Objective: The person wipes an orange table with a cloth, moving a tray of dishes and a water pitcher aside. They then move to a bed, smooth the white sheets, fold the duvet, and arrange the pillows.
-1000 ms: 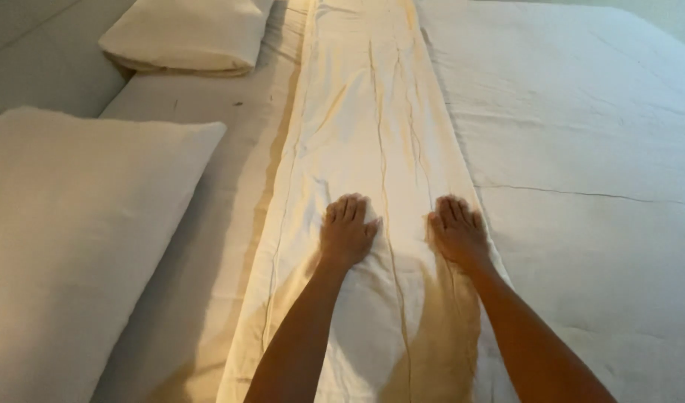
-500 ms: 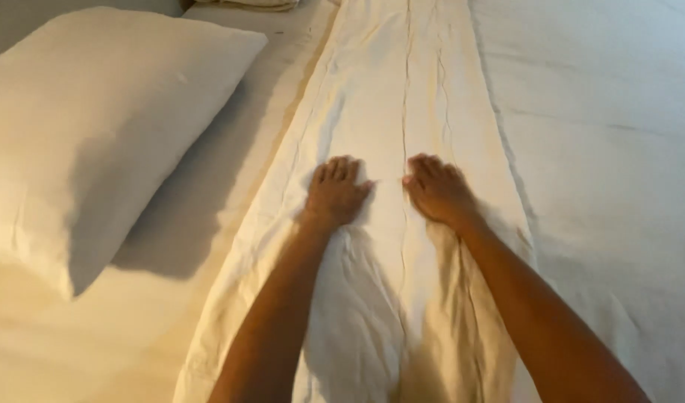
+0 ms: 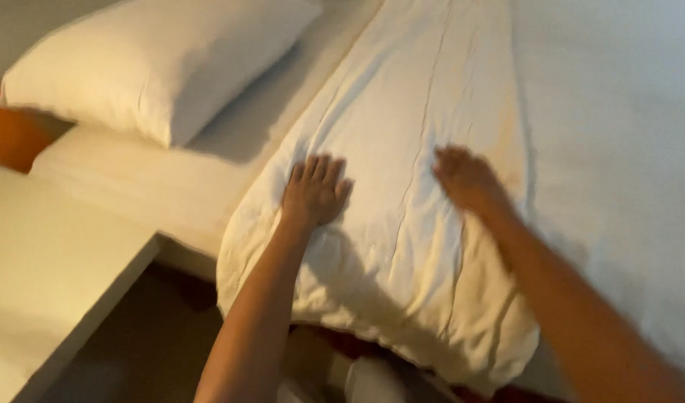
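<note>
— Where are our hands?

— Both lie on the folded cream duvet (image 3: 424,186), which runs in a long strip up the bed (image 3: 618,149) and hangs over its near edge. Our left hand (image 3: 314,192) is pressed flat, palm down, fingers spread wide. Our right hand (image 3: 468,179) also rests on the fabric, but it is blurred, so we cannot tell how its fingers are set.

— Are we gripping anything?

— The left grips nothing. To the left, a white pillow (image 3: 163,63) lies on the mattress, well apart from the duvet.
</note>
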